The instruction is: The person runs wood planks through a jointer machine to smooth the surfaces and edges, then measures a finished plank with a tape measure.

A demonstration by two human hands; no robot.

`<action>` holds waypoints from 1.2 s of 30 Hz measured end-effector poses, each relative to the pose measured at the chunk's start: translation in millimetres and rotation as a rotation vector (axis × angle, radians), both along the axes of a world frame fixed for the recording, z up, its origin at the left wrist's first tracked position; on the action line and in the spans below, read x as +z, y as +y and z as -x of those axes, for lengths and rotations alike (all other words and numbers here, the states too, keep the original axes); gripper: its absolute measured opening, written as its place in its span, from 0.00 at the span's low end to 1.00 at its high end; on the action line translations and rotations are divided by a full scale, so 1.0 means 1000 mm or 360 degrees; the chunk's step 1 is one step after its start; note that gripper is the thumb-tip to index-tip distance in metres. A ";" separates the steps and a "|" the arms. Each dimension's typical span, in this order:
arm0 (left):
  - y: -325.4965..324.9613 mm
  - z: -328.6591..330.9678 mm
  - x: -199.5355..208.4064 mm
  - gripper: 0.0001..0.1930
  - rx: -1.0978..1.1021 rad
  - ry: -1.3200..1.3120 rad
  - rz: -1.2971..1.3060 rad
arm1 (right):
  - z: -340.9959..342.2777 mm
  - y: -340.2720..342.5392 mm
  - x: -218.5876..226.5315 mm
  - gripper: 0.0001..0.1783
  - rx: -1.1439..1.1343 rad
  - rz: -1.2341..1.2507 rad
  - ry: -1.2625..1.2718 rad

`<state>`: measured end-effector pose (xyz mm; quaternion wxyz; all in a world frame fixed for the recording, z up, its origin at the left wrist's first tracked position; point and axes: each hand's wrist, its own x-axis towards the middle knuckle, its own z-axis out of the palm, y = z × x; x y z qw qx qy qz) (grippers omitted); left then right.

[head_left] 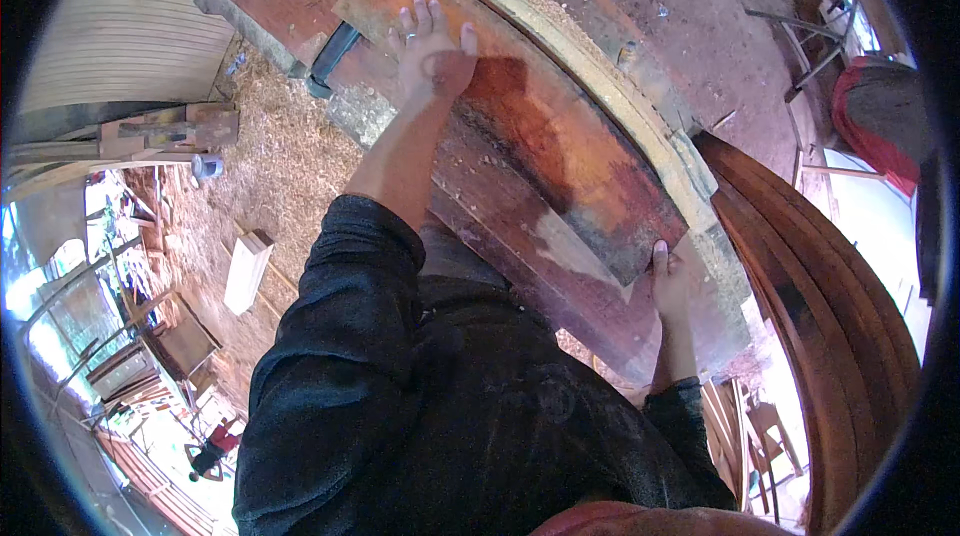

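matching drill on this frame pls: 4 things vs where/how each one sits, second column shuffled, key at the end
Things
1. left hand
2. right hand
3. small pale wood block
4. stack of reddish planks

Places or states
A. lies on the sawdust-covered ground, at the person's left
B. grips the near end of the reddish board
C. lies flat, fingers spread, on the far part of the board
D. stands at the person's right, beside the bench

Pairs: 1-C, 2-B, 3-A, 4-D
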<state>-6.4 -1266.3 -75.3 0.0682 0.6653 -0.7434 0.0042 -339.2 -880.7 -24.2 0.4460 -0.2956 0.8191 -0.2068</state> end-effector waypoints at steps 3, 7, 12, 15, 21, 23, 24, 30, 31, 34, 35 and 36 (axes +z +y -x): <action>-0.002 -0.001 -0.001 0.38 -0.0009 -0.0025 0.0032 | 0.005 0.002 -0.007 0.34 0.0098 -0.0045 0.0051; -0.007 -0.006 0.000 0.38 -0.0036 0.0013 0.0052 | -0.001 -0.006 -0.007 0.35 0.0114 0.0191 0.0025; -0.015 -0.010 -0.001 0.38 -0.0025 -0.0015 0.0025 | -0.003 -0.011 -0.007 0.35 0.0115 0.0056 0.0030; -0.019 -0.015 -0.002 0.38 -0.0012 -0.0016 0.0003 | -0.013 -0.029 0.015 0.35 0.0137 -0.0042 0.0029; -0.026 -0.019 0.001 0.38 0.0005 -0.0074 -0.0026 | -0.012 -0.039 0.017 0.33 0.0278 -0.0151 0.0013; -0.029 -0.023 0.000 0.38 0.0002 -0.0081 -0.0010 | -0.012 -0.041 0.014 0.33 0.0288 -0.0133 0.0013; -0.031 -0.025 -0.002 0.38 0.0005 -0.0057 -0.0009 | -0.013 -0.045 0.016 0.33 0.0299 -0.0220 0.0011; -0.040 -0.029 -0.002 0.38 0.0009 -0.0006 0.0009 | -0.011 -0.039 -0.004 0.33 0.0289 -0.0094 0.0012; -0.041 -0.029 -0.003 0.38 0.0003 -0.0024 0.0026 | -0.009 -0.039 -0.006 0.33 0.0306 -0.0142 0.0021; -0.045 -0.033 -0.006 0.38 -0.0008 -0.0022 0.0088 | -0.014 -0.043 -0.004 0.33 0.0301 -0.0114 0.0052; -0.046 -0.035 -0.007 0.38 0.0001 -0.0027 0.0087 | -0.019 -0.050 0.001 0.33 0.0311 -0.0115 0.0047; -0.048 -0.038 -0.007 0.38 -0.0001 -0.0070 0.0094 | -0.025 -0.062 0.014 0.33 0.0361 -0.0135 0.0077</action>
